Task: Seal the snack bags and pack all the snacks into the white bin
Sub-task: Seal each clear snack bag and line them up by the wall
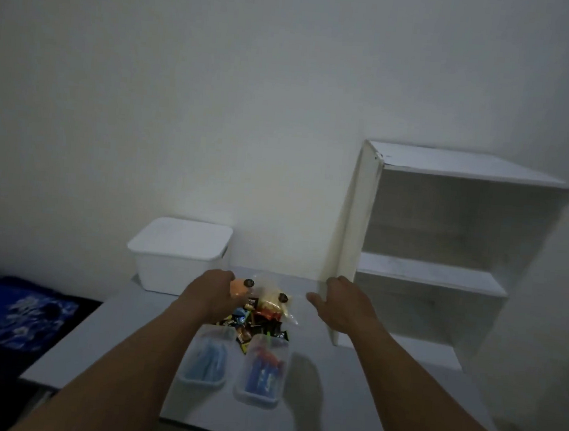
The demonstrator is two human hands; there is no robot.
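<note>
Head view, lid (181,237) on white bin (159,275), shelf (432,273) right, trays (206,366) before snacks (269,312)

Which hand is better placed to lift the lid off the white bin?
Left. The left hand is beside the lidded white bin, at the orange snack bag. The right hand hovers open across the snack pile, near the white shelf.

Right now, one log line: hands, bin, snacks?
left hand: at orange bag, grip unclear | right hand: open, holding nothing | white bin: lid on | snacks: piled on table
</note>
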